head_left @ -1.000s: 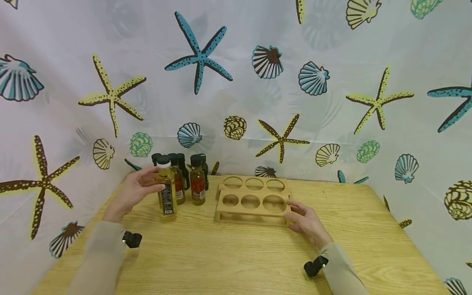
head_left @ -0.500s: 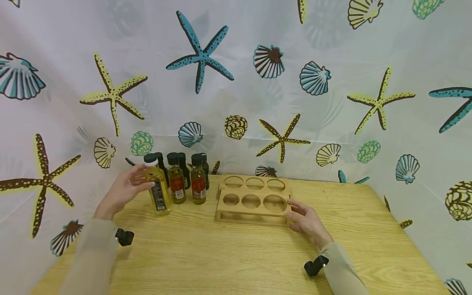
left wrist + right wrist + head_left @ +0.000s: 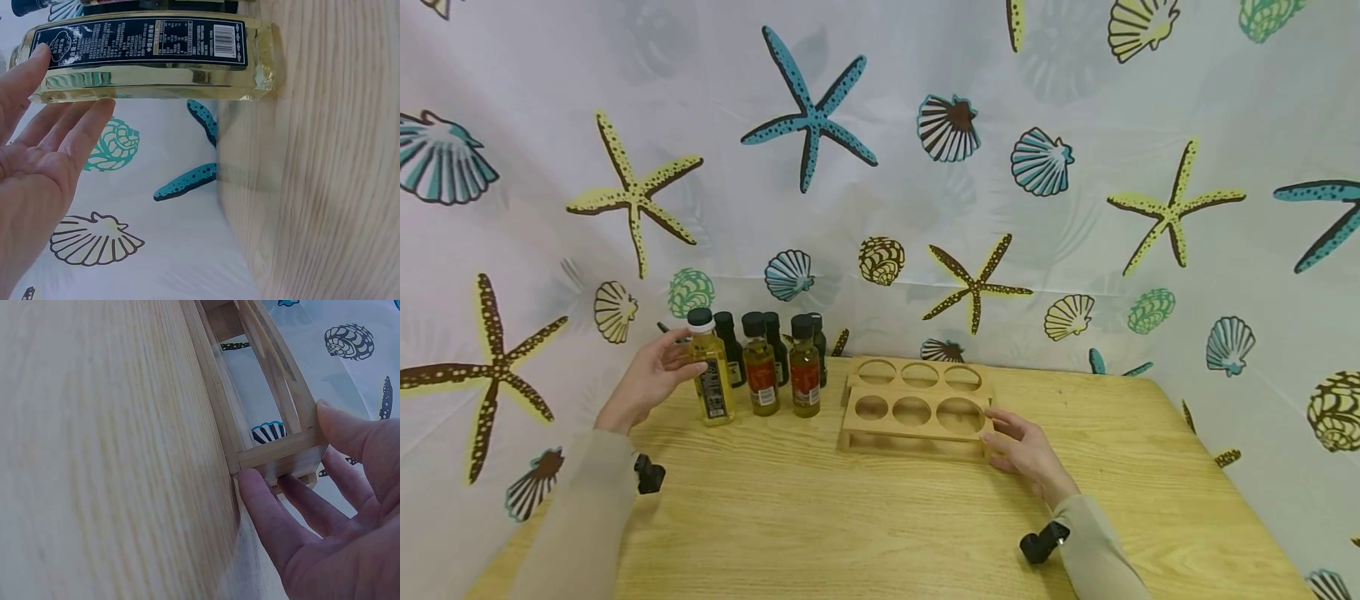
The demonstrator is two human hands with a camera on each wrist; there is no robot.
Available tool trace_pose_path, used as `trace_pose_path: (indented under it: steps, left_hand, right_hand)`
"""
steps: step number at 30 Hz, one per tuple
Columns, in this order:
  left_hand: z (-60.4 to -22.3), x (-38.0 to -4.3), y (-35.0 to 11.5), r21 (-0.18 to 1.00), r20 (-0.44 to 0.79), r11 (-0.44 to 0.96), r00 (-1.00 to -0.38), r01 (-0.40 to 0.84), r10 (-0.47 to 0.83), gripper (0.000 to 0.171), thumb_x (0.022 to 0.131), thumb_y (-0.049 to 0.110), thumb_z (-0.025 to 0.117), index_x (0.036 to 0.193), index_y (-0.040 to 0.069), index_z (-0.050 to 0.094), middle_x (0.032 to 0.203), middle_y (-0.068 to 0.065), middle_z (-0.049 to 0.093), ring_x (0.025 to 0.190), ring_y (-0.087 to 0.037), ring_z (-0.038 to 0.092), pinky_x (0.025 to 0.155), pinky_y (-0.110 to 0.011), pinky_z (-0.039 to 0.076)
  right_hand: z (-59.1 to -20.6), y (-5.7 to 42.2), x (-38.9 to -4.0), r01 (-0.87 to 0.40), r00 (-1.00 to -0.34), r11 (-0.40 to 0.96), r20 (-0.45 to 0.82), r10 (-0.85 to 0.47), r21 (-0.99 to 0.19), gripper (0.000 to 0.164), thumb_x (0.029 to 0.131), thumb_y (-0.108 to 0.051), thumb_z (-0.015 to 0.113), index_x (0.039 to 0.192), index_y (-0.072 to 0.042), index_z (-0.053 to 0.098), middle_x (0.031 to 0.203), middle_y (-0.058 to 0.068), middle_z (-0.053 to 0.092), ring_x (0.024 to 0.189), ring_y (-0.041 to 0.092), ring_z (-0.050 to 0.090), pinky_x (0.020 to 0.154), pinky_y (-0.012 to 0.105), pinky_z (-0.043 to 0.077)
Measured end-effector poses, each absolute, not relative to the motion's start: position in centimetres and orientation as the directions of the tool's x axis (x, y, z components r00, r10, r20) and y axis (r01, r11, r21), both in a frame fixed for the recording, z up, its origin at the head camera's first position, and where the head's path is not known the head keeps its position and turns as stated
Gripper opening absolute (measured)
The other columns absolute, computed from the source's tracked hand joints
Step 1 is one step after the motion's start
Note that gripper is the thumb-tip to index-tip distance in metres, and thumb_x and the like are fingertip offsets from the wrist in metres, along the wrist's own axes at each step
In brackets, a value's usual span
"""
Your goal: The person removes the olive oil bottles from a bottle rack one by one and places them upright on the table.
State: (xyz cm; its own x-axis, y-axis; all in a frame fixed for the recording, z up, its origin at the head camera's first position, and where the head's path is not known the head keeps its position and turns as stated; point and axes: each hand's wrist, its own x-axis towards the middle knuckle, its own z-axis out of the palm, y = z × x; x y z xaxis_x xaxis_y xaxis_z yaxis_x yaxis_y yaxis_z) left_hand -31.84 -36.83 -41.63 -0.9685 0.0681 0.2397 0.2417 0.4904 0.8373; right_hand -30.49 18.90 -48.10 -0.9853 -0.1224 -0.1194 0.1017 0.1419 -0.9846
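My left hand (image 3: 658,375) holds an upright bottle of pale yellow oil (image 3: 713,379), with a black cap, white collar and dark label. In the left wrist view, the thumb lies over the label (image 3: 140,42) while the other fingertips reach the bottle's far edge. On the table's right half, my right hand (image 3: 1022,450) holds the end of a two-tier wooden rack (image 3: 917,430) with round holes. The right wrist view shows those fingers (image 3: 269,506) spread around its end piece, one fingertip low at the corner close to the tabletop.
Right of the oil bottle stand two red-labelled bottles (image 3: 762,379) with black caps. Several dark bottles (image 3: 730,350) stand behind them. A curtain (image 3: 880,192) printed with starfish and shells hangs around the wooden table (image 3: 820,517).
The left hand has carried the oil bottle left and back, tilting it midway; now it stands upright at the row's left end. The right hand and rack have stayed put.
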Motion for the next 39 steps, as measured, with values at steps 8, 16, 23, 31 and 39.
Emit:
trace_pose_path:
  steps: [8, 16, 23, 31, 39]
  left_hand:
    - [-41.7, -32.6, -37.4, 0.859, 0.219, 0.462, -0.974, 0.222, 0.062, 0.076, 0.086, 0.028, 0.063, 0.146, 0.017, 0.019, 0.144, -0.021, 0.023, 0.127, -0.039, 0.029, 0.096, -0.054, 0.032]
    - [-41.6, -33.1, -37.6, 0.862, 0.209, 0.457, -0.975, 0.22, 0.076, 0.075, 0.086, 0.027, 0.062, 0.146, 0.014, 0.018, 0.146, -0.018, 0.019, 0.13, -0.038, 0.025, 0.096, -0.053, 0.033]
    - [-41.6, -33.4, -37.8, 0.867, 0.19, 0.453, -0.978, 0.207, 0.084, 0.076, 0.088, 0.026, 0.06, 0.146, 0.011, 0.014, 0.146, -0.02, 0.017, 0.13, -0.039, 0.023, 0.096, -0.052, 0.032]
    - [-41.8, -33.7, -38.3, 0.867, 0.2, 0.438, -0.971, 0.239, 0.134, 0.074, 0.089, 0.026, 0.059, 0.146, 0.012, 0.015, 0.147, -0.02, 0.016, 0.129, -0.042, 0.022, 0.096, -0.054, 0.031]
    - [-41.7, -33.9, -38.7, 0.861, 0.177, 0.458, -0.974, 0.222, 0.14, 0.072, 0.09, 0.027, 0.058, 0.146, 0.013, 0.016, 0.146, -0.021, 0.018, 0.127, -0.04, 0.027, 0.093, -0.051, 0.036]
  right_hand:
    - [-48.5, 18.9, -30.6, 0.095, -0.987, 0.141, -0.112, -0.116, -0.985, 0.054, 0.081, -0.022, 0.069, 0.13, -0.017, 0.05, 0.138, 0.017, 0.036, 0.114, 0.032, 0.048, 0.079, 0.041, 0.05]
    - [-48.4, 19.2, -30.5, 0.097, -0.985, 0.135, -0.115, -0.131, -0.986, 0.055, 0.08, -0.024, 0.07, 0.13, -0.018, 0.049, 0.138, 0.015, 0.036, 0.115, 0.03, 0.048, 0.08, 0.041, 0.049]
    - [-48.4, 19.3, -30.5, 0.103, -0.984, 0.144, -0.122, -0.129, -0.984, 0.056, 0.079, -0.025, 0.07, 0.131, -0.018, 0.049, 0.138, 0.015, 0.036, 0.116, 0.031, 0.047, 0.079, 0.04, 0.05]
    - [-48.4, 19.2, -30.5, 0.099, -0.984, 0.144, -0.119, -0.133, -0.985, 0.056, 0.08, -0.026, 0.07, 0.131, -0.018, 0.049, 0.138, 0.015, 0.037, 0.116, 0.03, 0.047, 0.078, 0.04, 0.05]
    - [-48.4, 19.1, -30.6, 0.105, -0.984, 0.146, -0.124, -0.125, -0.984, 0.057, 0.08, -0.025, 0.07, 0.132, -0.017, 0.048, 0.138, 0.016, 0.036, 0.117, 0.031, 0.046, 0.078, 0.04, 0.05]
